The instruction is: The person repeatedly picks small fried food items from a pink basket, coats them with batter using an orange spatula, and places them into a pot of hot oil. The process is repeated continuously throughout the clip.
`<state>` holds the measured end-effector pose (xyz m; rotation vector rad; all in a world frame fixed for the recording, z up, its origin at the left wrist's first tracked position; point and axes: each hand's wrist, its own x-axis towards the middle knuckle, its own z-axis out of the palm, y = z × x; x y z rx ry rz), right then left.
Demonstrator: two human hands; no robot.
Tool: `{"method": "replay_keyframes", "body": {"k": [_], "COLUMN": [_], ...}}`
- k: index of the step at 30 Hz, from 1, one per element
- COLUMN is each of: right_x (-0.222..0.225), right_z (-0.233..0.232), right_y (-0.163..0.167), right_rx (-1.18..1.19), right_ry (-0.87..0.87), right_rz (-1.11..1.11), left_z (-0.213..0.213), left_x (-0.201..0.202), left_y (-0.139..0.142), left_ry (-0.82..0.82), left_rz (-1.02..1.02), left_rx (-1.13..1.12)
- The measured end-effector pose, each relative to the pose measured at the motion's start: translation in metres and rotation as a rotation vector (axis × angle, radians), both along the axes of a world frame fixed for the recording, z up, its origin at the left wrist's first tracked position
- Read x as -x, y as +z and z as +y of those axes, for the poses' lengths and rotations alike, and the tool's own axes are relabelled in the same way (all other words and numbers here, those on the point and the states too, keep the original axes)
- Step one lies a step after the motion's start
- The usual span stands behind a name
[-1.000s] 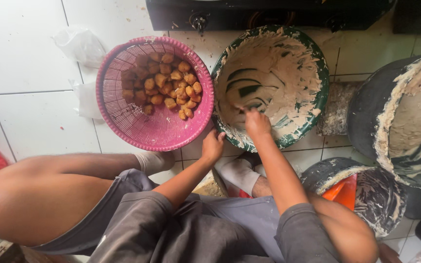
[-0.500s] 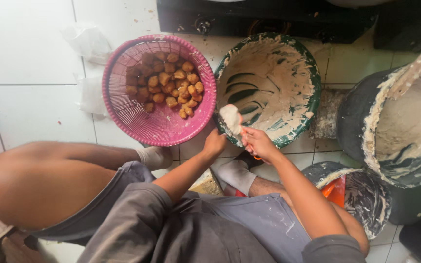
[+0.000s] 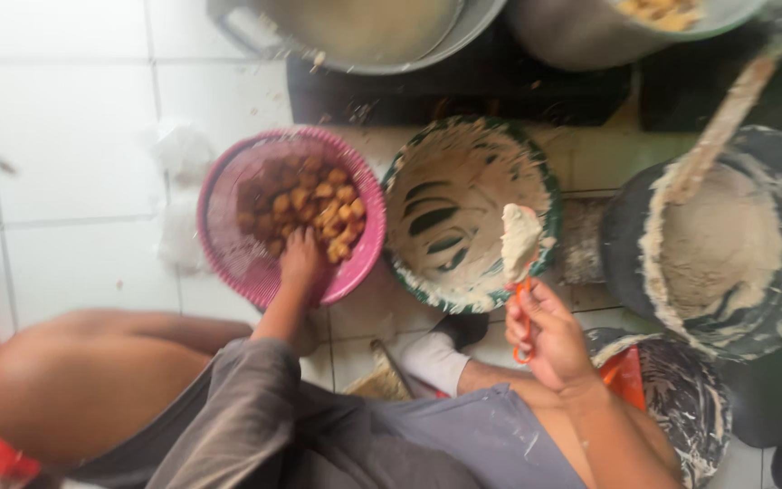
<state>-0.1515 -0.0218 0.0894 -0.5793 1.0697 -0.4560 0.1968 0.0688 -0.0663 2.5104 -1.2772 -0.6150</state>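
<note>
Since half a second ago the left hand [image 3: 300, 258] has left the right hand's side and reached forward into the pink basket [image 3: 228, 235], while the spatula's load of batter has risen over the bowl. Left forearm stretches straight ahead from the grey sleeve, fingers curled down among the fried golden-brown pieces [image 3: 319, 213]; whether it grips one cannot be told. That basket is round, plastic and finely perforated, standing on the white tiled floor [image 3: 65, 136]. Just to its right sits the green-rimmed bowl [image 3: 549, 195], its inside smeared with pale batter. Over its near edge the right hand [image 3: 549, 340], wrist bent upward, is closed around the orange handle of a spatula [image 3: 522, 317] carrying a thick pale lump of batter [image 3: 519, 240]. Farther right stands a dark tub [image 3: 626, 235] caked with stiff, rough dough, a wooden stick [image 3: 726, 118] leaning in it
</note>
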Motion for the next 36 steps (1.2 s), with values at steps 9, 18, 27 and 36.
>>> {"method": "replay_keyframes", "body": {"k": [9, 18, 27, 36], "right_x": [-0.003, -0.015, 0.001, 0.009], "right_z": [-0.007, 0.001, -0.004, -0.007], "right_y": [0.014, 0.017, 0.020, 0.036], "right_rx": [0.073, 0.361, 0.693, 0.617], "right_ry": [-0.130, 0.176, -0.003, -0.021], "right_rz": [-0.102, 0.157, 0.086, 0.228], "left_z": [-0.004, -0.067, -0.061, -0.048], "left_x": [0.002, 0.114, 0.171, 0.161], "left_y": [0.034, 0.125, 0.152, 0.149], "left_ry": [0.017, -0.038, -0.144, -0.154], "left_rz": [0.028, 0.884, 1.407, 1.749], "left_rx": [0.080, 0.673, 0.244, 0.042]}}
